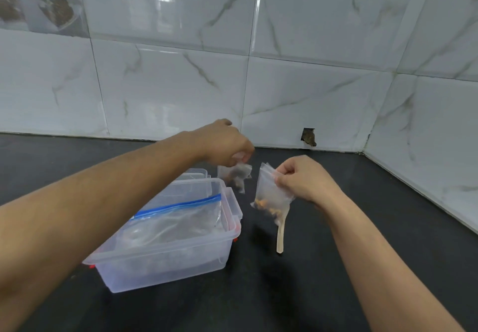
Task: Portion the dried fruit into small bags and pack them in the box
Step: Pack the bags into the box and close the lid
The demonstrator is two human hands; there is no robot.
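Observation:
My left hand pinches the top of a small clear bag holding dark dried fruit, just beyond the far right corner of the clear plastic box. My right hand grips the top edge of a second small clear bag, which hangs above the counter with orange and brown fruit at its bottom. A large zip bag with a blue seal strip lies across the open box.
A pale wooden spoon lies on the black counter under the right-hand bag. The box lid rests behind the box. Tiled walls meet in a corner at the back right, with a small hole at the wall's base.

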